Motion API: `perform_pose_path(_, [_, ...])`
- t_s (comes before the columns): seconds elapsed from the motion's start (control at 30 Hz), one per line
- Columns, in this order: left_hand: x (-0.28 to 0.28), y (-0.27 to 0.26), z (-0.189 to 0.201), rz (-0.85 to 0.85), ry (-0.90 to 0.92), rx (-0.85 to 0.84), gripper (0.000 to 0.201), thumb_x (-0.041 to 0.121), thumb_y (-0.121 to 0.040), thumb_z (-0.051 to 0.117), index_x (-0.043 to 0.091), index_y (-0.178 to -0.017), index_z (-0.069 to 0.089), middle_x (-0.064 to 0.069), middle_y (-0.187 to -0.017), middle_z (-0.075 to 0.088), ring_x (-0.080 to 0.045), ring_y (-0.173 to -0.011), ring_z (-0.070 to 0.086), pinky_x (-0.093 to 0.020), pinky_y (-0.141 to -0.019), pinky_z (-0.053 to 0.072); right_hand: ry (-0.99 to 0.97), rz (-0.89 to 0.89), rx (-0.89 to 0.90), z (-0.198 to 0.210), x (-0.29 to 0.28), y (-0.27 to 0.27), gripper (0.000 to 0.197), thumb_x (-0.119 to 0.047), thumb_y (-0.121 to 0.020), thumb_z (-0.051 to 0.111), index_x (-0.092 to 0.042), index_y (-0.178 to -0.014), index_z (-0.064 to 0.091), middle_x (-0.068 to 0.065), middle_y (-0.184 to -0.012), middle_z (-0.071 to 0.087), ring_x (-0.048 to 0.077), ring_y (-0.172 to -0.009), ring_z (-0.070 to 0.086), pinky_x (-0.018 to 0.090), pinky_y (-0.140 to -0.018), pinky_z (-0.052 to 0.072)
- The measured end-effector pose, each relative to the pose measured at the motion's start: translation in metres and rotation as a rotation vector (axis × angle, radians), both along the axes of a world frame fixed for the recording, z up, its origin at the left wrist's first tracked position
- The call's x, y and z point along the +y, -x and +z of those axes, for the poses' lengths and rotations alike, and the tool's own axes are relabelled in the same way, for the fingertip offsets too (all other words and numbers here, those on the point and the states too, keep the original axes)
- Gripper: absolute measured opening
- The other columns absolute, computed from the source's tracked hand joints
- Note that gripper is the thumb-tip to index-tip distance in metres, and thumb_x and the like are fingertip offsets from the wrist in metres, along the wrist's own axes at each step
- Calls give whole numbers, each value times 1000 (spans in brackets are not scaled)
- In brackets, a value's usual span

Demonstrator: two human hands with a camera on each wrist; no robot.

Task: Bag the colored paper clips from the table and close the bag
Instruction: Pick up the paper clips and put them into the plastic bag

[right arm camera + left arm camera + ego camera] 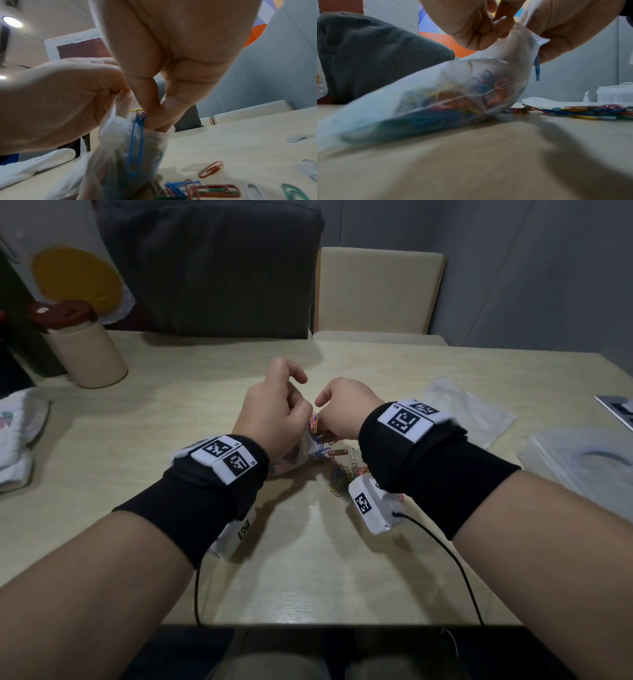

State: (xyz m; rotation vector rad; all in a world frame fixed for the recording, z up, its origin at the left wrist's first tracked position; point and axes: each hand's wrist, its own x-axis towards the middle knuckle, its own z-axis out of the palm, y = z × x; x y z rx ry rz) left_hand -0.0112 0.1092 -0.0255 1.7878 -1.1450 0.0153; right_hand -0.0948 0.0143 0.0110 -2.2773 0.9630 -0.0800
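Observation:
A clear plastic bag point(423, 100) with several coloured paper clips inside lies on the table point(308, 559), its mouth lifted. My left hand point(301, 412) pinches the rim of that mouth point(116, 108). My right hand point(154, 117) pinches a small bunch of paper clips at the opening, fingertips down in the mouth. One blue clip point(136, 146) hangs from the bunch against the bag's outside. A loose pile of coloured paper clips point(342, 470) lies on the table just right of the bag, partly hidden under my right wrist.
A beige canister with a red lid point(85, 350) stands at the far left, with a white cloth point(20, 433) near it. Spare clear bags point(469, 412) and a clear plastic box point(582, 460) lie at the right. Two chairs stand beyond the table.

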Motion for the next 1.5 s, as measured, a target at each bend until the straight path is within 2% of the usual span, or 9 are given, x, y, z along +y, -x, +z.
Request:
perform_pose_path(0.17, [0,1,0,-14,-19,9,29,3,-80,49,23,-100,44,6,-59,54,-1,-51,48,-13,-51,36,148,36,36,10,1,10,21,-18,-80,75,-19,-99,66,1,-99,69,22,-93,65,30,-76,50])
perform_pose_path(0.33, [0,1,0,-30,-14,-6,29,2,-80,50,23,-98,43,3,-60,56,-2,-53,49,-11,-51,34,135,30,223,14,-11,28,27,-27,-93,61,-2,-103,67,10,-98,72,27,-90,71,40,-86,58])
perform_pose_path(0.5, [-1,1,0,-36,-29,-11,29,2,-80,49,23,-98,43,6,-60,54,0,-52,48,-11,-50,33,304,133,685,21,-13,64,48,-55,-88,59,-13,-67,51,0,-66,53,13,-53,47,25,-58,42])
perform_pose_path(0.6, [-1,1,0,-34,-29,-27,29,2,-80,50,23,-98,43,5,-61,56,0,-53,49,-11,-50,32,251,141,832,14,-7,76,57,-70,-73,64,-15,-66,52,-3,-63,57,15,-58,54,27,-73,47])
perform_pose_path(0.73, [-1,1,-1,-31,-31,-40,30,2,-78,51,24,-98,44,4,-61,57,-2,-54,50,-12,-52,34,204,77,651,-9,0,79,62,-61,-60,81,-14,-92,55,0,-85,67,20,-68,59,25,-66,48])
perform_pose_path(0.97, [-3,2,-2,-23,-35,-45,29,3,-79,51,23,-98,44,4,-61,57,-2,-54,49,-16,-52,35,360,198,552,-26,-6,63,39,-27,-85,67,-11,-120,60,9,-116,66,28,-105,63,28,-79,49])
perform_pose_path(1.27, [-14,20,-2,-105,-50,-24,30,4,-79,51,24,-100,42,7,-61,55,-3,-52,48,-22,-54,35,253,34,417,-32,-27,61,28,-27,-83,70,-11,-105,73,8,-102,71,29,-99,67,33,-86,55])
perform_pose_path(1.4, [-15,21,-2,-102,-55,-25,30,4,-80,51,25,-100,41,7,-62,54,-1,-53,49,-17,-52,32,-75,-109,28,-18,-30,66,5,-10,-81,74,-11,-76,73,15,-99,74,31,-97,71,41,-91,56])
perform_pose_path(1.5, [-16,20,-3,-100,-47,-24,30,4,-80,51,25,-100,41,6,-62,55,-2,-53,48,-14,-51,32,-378,-219,-285,-8,-31,65,16,3,-81,71,-8,-72,64,18,-89,70,27,-85,71,35,-82,60])
